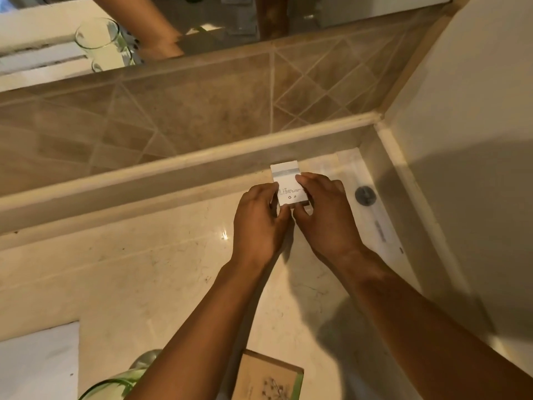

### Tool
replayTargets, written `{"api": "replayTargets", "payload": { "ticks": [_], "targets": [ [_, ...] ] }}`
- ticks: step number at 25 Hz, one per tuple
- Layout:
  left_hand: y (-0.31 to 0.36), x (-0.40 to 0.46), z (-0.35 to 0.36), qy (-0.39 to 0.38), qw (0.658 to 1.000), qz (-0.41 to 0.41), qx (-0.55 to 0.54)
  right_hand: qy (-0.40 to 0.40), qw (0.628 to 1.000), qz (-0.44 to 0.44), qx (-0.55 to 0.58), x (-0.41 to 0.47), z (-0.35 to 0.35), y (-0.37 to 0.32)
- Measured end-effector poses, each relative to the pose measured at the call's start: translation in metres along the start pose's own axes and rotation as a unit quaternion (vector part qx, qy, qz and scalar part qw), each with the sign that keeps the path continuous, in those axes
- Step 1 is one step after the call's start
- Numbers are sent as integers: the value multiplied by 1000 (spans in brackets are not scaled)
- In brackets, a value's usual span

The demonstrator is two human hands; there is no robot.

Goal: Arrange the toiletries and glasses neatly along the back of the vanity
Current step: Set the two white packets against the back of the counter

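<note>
A small white box with a grey band and small print stands at the back of the marble vanity, close to the raised ledge. My left hand grips its left side and my right hand grips its right side, fingers curled around it. A clear packet with a dark round item lies flat to the right, by the side wall. A brown box with a plant drawing sits near the front edge. A clear glass shows at the bottom left, partly under my left forearm.
A tiled backsplash rises behind the ledge, with a mirror above it reflecting a glass and an arm. A plain wall closes the right side. A white sink edge shows at the bottom left.
</note>
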State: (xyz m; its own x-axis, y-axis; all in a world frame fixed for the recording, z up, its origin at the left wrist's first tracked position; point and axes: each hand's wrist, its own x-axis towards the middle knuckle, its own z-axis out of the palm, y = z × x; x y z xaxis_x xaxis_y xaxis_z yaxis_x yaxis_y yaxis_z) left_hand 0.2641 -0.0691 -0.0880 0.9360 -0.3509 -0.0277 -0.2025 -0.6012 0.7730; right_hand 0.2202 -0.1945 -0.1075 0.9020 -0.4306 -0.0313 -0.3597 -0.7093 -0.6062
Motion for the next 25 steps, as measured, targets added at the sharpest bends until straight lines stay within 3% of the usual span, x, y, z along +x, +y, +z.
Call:
{"api": "replayTargets", "payload": {
  "ticks": [11, 15, 19, 25],
  "targets": [
    [-10, 8, 9, 1, 999, 16, 29, -10, 999, 32, -5, 4, 4, -1],
    [-7, -3, 7, -6, 999, 30, 7, 5, 999, 19, 47, -10, -6, -5],
    [-7, -40, 6, 15, 998, 61, -2, 11, 996, 60, 70, -48, -19, 5],
    [5, -141, 10, -120, 983, 137, -25, 18, 996, 40, 82, -151, -44, 28]
  ]
}}
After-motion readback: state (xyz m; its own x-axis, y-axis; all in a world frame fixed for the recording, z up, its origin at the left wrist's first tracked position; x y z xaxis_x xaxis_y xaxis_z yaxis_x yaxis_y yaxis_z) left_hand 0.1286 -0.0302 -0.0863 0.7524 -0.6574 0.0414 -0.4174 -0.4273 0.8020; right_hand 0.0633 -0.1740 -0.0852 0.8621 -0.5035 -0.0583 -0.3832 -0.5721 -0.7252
